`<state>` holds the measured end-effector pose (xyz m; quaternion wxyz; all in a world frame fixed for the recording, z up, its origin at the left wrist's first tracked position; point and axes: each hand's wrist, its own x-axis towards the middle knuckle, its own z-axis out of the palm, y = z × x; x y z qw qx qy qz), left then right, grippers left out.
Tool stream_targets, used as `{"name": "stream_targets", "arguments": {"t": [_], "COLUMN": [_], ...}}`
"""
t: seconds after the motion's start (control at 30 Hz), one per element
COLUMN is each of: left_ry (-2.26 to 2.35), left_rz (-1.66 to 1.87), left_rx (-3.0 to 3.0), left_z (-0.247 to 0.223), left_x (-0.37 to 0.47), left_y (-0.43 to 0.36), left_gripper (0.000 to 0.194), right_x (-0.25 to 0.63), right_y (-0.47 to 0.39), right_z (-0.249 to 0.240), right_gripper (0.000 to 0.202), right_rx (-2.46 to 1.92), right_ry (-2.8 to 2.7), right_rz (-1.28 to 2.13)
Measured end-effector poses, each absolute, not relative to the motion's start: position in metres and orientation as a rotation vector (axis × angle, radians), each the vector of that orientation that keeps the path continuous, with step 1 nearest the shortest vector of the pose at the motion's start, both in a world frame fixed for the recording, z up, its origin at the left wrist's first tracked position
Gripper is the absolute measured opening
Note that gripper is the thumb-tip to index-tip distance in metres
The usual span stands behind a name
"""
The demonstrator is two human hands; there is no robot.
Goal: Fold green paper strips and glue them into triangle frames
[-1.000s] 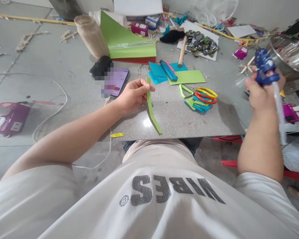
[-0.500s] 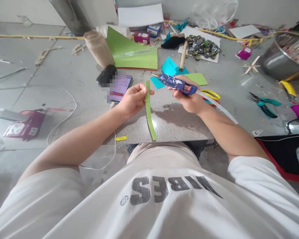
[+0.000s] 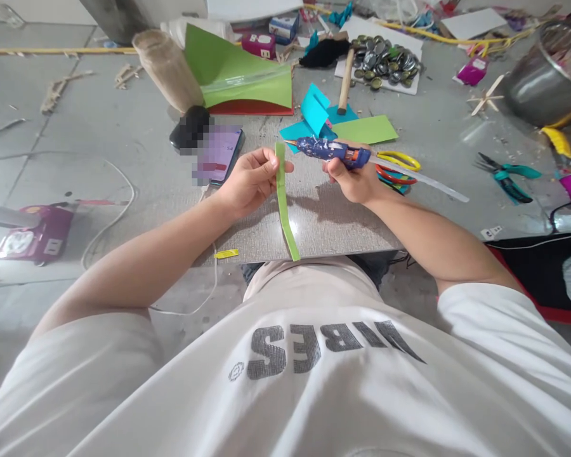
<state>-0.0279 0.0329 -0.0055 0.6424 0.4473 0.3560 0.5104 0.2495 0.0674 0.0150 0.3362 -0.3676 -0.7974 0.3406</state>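
Right across the table from me, I'd say, point(image 3: 247, 238) the left hand point(image 3: 252, 181) has thumb and fingers pinched on a creased green strip point(image 3: 284, 206) near its top, the rest trailing toward the table's near edge; the right hand's point(image 3: 354, 181) fingers are wrapped round a blue glue gun point(image 3: 330, 152), nozzle just beside the strip's upper end, with scissors point(image 3: 402, 160) lying beyond that wrist

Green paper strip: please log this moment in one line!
left hand: grip on long green paper strip | right hand: grip on blue plastic glue gun | pointed nozzle: beside strip's upper end, contact unclear
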Motion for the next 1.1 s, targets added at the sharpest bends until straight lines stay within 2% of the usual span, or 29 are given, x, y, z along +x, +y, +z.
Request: {"name": "stream_targets", "arguments": {"t": [0.27, 0.53, 1.1], "left_ry": [0.846, 0.874, 0.907], "left_rz": [1.142, 1.14, 1.131], "left_rx": [1.049, 1.032, 1.036], "left_z": [-0.0065, -0.0056, -0.0064], "left_x": [-0.0267, -0.0249, -0.0227], "left_y": [0.0326, 0.031, 0.0308], "left_gripper": [0.054, 0.05, 0.049], "right_x": [0.2446, 0.2436, 0.2482], "right_y": [0.063, 0.0612, 0.0661], "right_z": [0.0187, 0.02, 0.0143], "right_gripper": [0.093, 0.097, 0.092], "right_rx": [-0.925, -0.97, -0.985], "right_ry": [-1.985, -2.016, -2.031], "right_rz": [0.846, 0.859, 0.868]}}
